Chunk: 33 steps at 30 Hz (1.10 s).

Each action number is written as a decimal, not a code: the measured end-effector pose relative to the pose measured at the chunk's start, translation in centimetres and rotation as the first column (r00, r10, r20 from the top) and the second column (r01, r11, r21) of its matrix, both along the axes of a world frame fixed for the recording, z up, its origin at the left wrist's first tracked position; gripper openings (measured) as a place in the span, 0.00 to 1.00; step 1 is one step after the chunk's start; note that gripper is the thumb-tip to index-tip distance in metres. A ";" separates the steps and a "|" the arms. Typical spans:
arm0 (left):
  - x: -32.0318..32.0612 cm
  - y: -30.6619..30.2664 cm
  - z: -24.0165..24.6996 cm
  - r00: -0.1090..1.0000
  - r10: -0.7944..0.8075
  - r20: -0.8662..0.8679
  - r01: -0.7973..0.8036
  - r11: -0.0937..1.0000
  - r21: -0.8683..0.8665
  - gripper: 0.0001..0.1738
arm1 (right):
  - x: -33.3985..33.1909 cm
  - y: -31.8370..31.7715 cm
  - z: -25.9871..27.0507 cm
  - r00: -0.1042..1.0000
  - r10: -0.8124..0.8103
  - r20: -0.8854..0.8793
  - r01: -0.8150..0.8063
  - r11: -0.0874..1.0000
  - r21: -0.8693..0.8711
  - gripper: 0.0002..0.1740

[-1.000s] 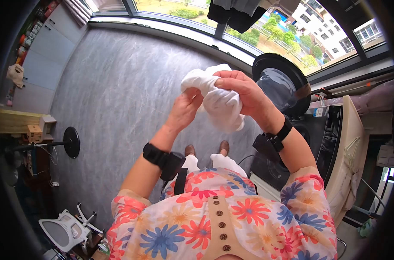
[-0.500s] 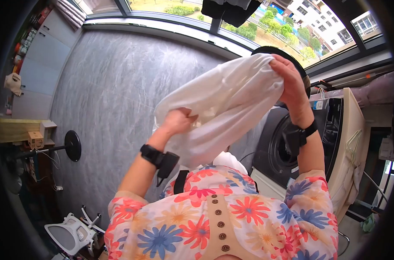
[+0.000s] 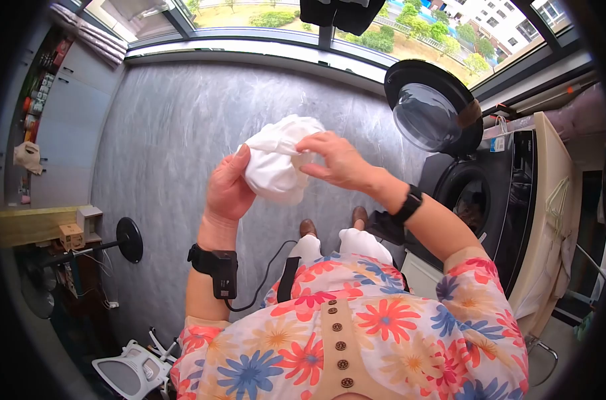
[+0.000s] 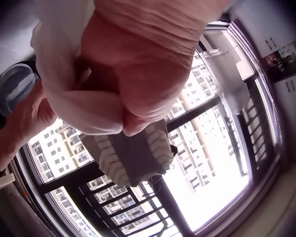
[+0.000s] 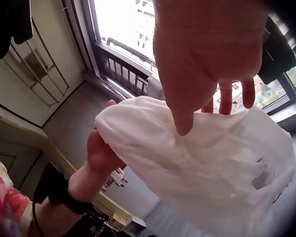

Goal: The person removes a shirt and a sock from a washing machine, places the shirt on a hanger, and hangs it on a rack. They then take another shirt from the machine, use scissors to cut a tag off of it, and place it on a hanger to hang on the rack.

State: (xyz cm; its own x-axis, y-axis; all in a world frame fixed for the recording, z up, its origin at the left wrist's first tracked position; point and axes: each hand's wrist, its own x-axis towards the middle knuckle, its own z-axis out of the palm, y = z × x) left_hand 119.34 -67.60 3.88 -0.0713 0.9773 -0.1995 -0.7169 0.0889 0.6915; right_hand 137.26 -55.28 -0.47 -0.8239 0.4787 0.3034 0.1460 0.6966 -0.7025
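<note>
A bunched white cloth (image 3: 276,163) hangs in front of the body, over the floor. My left hand (image 3: 228,190) grips its left side, thumb up along the fabric; the left wrist view shows the fabric folded round the fingers of that hand (image 4: 138,74). At the cloth's right edge is my right hand (image 3: 343,163), its thumb and fingers spread apart at the fabric. In the right wrist view the thumb of the right hand (image 5: 202,64) lies in front of the white cloth (image 5: 187,158), and its fingertips are partly hidden behind the upper edge.
A black front-loading washing machine (image 3: 473,200) stands at the right, its round door (image 3: 426,113) swung open. Dark clothes (image 3: 343,15) hang by the window. A barbell (image 3: 83,250) and a white chair (image 3: 133,370) are at the left. Grey floor (image 3: 170,147) lies beneath the hands.
The white cloth was bunched, then stretched wide between both hands, and now is gathered small again. My right hand has come down and left, closer to my left hand, with its fingers spread.
</note>
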 end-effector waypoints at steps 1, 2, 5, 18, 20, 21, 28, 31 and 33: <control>-0.2 0.0 0.1 1.000 -0.006 -0.002 0.006 1.000 -0.003 0.25 | -0.3 0.0 -0.2 1.000 -0.006 -0.002 0.006 1.000 -0.003 0.15; -0.6 -0.3 0.2 0.997 0.054 -0.056 -0.055 0.998 -0.018 0.25 | -0.5 0.2 -0.5 0.950 0.026 0.311 -0.046 0.997 0.055 0.13; -4.6 -1.5 1.1 0.951 0.241 -0.194 -0.262 0.961 -0.087 0.22 | 1.3 3.8 -2.4 0.902 -0.033 0.430 0.051 0.998 -0.031 0.08; -6.1 0.0 2.1 0.817 0.259 -0.515 -0.346 0.935 -0.078 0.17 | 1.5 4.5 5.7 0.923 0.385 -0.010 -0.174 0.392 -0.903 0.21; -5.6 1.8 2.1 0.802 0.264 -0.536 -0.298 0.954 0.023 0.16 | 0.6 2.0 4.0 0.834 0.522 0.178 -0.124 0.492 -0.862 0.23; -5.4 2.4 2.0 0.803 0.267 -0.533 -0.301 0.953 0.025 0.16 | 0.3 0.6 3.3 0.823 0.565 0.066 -0.159 0.340 -0.927 0.20; -4.7 1.9 -2.1 0.611 0.071 -0.789 -0.347 0.920 -0.185 0.16 | 0.0 3.3 6.6 0.956 0.076 -0.285 -0.284 -0.013 -0.959 0.16; -2.4 0.0 -5.0 0.774 -0.222 -0.593 -0.001 0.936 -0.351 0.17 | -0.4 3.0 6.2 0.954 0.048 -0.294 -0.295 -0.001 -0.956 0.17; 0.3 0.7 -5.7 0.818 -0.235 -0.524 0.052 0.939 -0.340 0.17 | -0.6 2.8 5.8 0.955 0.054 -0.291 -0.291 -0.001 -0.957 0.18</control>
State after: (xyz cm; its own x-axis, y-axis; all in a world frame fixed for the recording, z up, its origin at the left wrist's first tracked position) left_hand 119.67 -66.93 -1.82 -0.1221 0.8841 -0.4510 -0.1863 0.4259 0.8854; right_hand 136.70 -52.47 5.28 -0.9422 0.2577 -0.2142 -0.0264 -0.6944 -0.7191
